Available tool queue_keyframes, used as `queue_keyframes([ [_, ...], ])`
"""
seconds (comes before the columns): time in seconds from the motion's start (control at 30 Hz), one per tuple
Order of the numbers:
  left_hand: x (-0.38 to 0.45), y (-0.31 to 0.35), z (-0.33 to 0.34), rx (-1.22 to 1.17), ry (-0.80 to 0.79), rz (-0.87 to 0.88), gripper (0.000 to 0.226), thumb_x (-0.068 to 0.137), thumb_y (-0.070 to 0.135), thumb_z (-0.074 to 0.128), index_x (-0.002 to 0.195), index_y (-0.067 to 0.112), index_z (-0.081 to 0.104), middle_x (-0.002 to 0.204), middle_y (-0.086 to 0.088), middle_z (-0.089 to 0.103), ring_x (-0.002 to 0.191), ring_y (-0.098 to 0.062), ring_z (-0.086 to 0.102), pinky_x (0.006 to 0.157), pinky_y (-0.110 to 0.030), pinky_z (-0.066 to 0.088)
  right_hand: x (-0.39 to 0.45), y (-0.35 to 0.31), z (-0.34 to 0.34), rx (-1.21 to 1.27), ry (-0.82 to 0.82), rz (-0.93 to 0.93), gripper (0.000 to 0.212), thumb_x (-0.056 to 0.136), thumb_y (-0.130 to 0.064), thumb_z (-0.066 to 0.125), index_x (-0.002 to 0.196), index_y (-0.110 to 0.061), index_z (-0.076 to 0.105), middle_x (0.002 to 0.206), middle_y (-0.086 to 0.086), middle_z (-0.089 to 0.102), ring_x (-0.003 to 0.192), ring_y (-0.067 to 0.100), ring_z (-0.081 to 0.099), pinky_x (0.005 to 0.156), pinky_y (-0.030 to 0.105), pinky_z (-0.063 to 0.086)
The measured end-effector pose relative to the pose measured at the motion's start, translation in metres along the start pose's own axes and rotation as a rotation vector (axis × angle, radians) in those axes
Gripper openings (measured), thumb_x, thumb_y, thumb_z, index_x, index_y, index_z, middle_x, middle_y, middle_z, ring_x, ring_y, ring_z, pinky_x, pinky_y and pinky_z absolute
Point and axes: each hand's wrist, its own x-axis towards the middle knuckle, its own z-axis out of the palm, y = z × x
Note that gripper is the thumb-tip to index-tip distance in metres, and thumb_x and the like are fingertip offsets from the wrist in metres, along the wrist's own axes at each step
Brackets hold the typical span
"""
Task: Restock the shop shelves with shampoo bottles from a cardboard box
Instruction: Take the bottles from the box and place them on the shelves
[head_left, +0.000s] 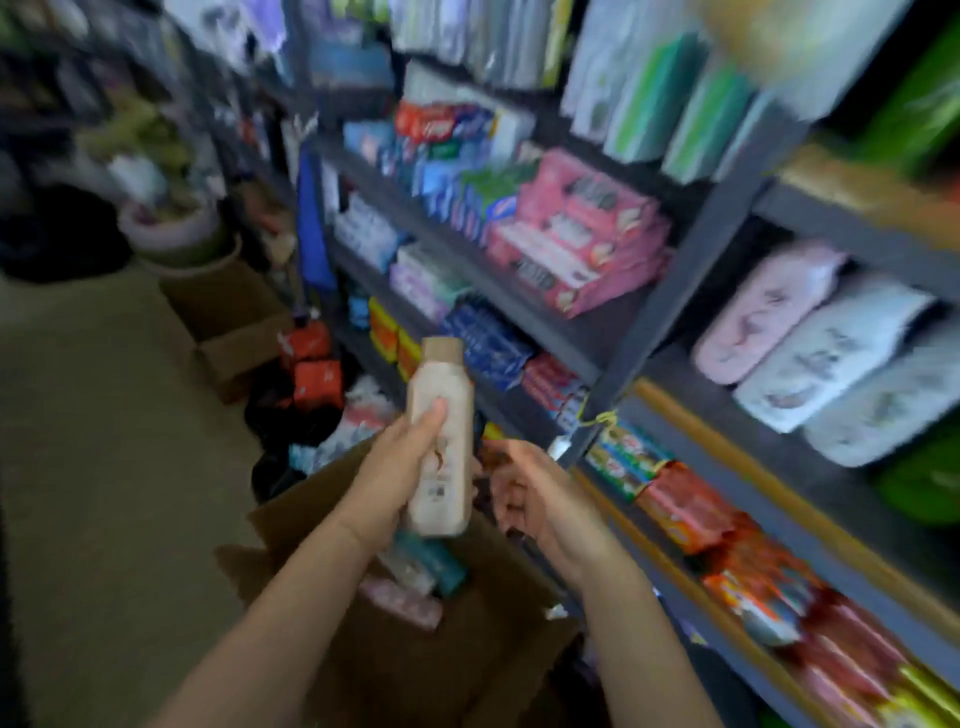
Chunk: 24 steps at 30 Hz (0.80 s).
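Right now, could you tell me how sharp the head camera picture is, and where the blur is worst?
Head view: motion-blurred throughout; worst on the upper shelves toward the top right corner; the bottle in the left hand is clearest, though its label is unreadable; wide-angle distortion slants the shelf posts.

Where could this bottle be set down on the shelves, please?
Bare shelf shows right of the pink boxes, beside the grey upright. The white bottles lie tightly packed. The left hand grips the bottle.
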Motion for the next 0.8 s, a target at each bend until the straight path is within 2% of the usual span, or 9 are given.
queue_keyframes([
  [0.1,-0.016,0.051,0.071,-0.032,-0.071,0.108,0.054,0.085,0.056,0.059,0.114,0.012,0.068,0.091,-0.012,0.074,0.079,-0.025,0.069,0.079,-0.04,0.056,-0.044,-0.044,-0.015,-0.061,0.102,-0.164,0.045,0.09,-0.036,0.065,0.119,-0.002,0.058,0.075,0.007,0.061,0.056,0.016,0.055,0.049,0.024,0.042],
  [0.2,-0.038,0.082,0.13,-0.016,-0.232,0.237,0.052,0.075,0.056,0.059,0.107,0.017,0.069,0.088,-0.006,0.074,0.078,-0.02,0.069,0.078,-0.038,0.053,-0.084,-0.086,-0.031,-0.14,0.192,-0.332,0.027,0.094,-0.028,0.065,0.111,-0.008,0.06,0.077,0.012,0.059,0.053,0.017,0.052,0.048,0.026,0.041],
  [0.27,-0.051,0.092,0.162,0.014,-0.334,0.285,0.051,0.077,0.053,0.059,0.112,0.018,0.068,0.092,-0.004,0.073,0.082,-0.019,0.069,0.077,-0.036,0.052,-0.108,-0.108,-0.043,-0.197,0.251,-0.427,0.021,0.095,-0.022,0.064,0.11,-0.008,0.06,0.081,0.007,0.062,0.051,0.014,0.051,0.047,0.024,0.042],
  [0.33,-0.063,0.096,0.192,0.055,-0.417,0.313,0.049,0.079,0.051,0.059,0.117,0.021,0.068,0.101,-0.006,0.074,0.091,-0.021,0.07,0.08,-0.036,0.055,-0.127,-0.125,-0.056,-0.208,0.279,-0.521,0.019,0.093,-0.019,0.066,0.109,-0.01,0.062,0.088,0.0,0.068,0.063,0.013,0.061,0.056,0.023,0.049],
  [0.43,-0.078,0.1,0.231,0.086,-0.5,0.346,0.044,0.079,0.05,0.059,0.117,0.028,0.066,0.108,-0.003,0.075,0.1,-0.02,0.071,0.085,-0.035,0.056,-0.152,-0.144,-0.079,-0.219,0.373,-0.597,0.02,0.09,-0.012,0.07,0.109,-0.012,0.065,0.096,-0.004,0.073,0.091,0.011,0.069,0.076,0.028,0.057],
  [0.53,-0.09,0.105,0.267,0.152,-0.591,0.403,0.046,0.08,0.052,0.057,0.121,0.031,0.063,0.111,0.002,0.075,0.106,-0.017,0.07,0.089,-0.034,0.056,-0.175,-0.162,-0.102,-0.283,0.463,-0.662,0.025,0.089,-0.014,0.072,0.113,-0.013,0.065,0.102,-0.003,0.072,0.099,0.015,0.068,0.082,0.033,0.059],
  [0.6,-0.098,0.109,0.293,0.2,-0.653,0.45,0.044,0.08,0.052,0.058,0.12,0.032,0.063,0.112,0.003,0.074,0.106,-0.015,0.07,0.09,-0.034,0.055,-0.192,-0.175,-0.116,-0.347,0.521,-0.713,0.033,0.087,-0.018,0.074,0.118,-0.017,0.065,0.108,0.0,0.071,0.102,0.013,0.067,0.081,0.029,0.058],
  [0.73,-0.116,0.122,0.345,0.249,-0.79,0.536,0.04,0.079,0.051,0.057,0.117,0.038,0.061,0.11,0.009,0.074,0.099,-0.006,0.07,0.074,-0.017,0.054,-0.229,-0.203,-0.147,-0.401,0.661,-0.819,0.036,0.083,-0.016,0.078,0.117,-0.018,0.065,0.105,-0.001,0.072,0.099,0.014,0.068,0.081,0.029,0.057],
  [0.8,-0.124,0.128,0.369,0.296,-0.843,0.579,0.035,0.081,0.053,0.052,0.114,0.044,0.058,0.108,0.019,0.07,0.097,0.006,0.066,0.069,-0.008,0.05,-0.248,-0.215,-0.162,-0.434,0.737,-0.89,0.038,0.082,-0.013,0.078,0.117,-0.016,0.064,0.105,0.0,0.072,0.099,0.014,0.068,0.082,0.029,0.057],
])
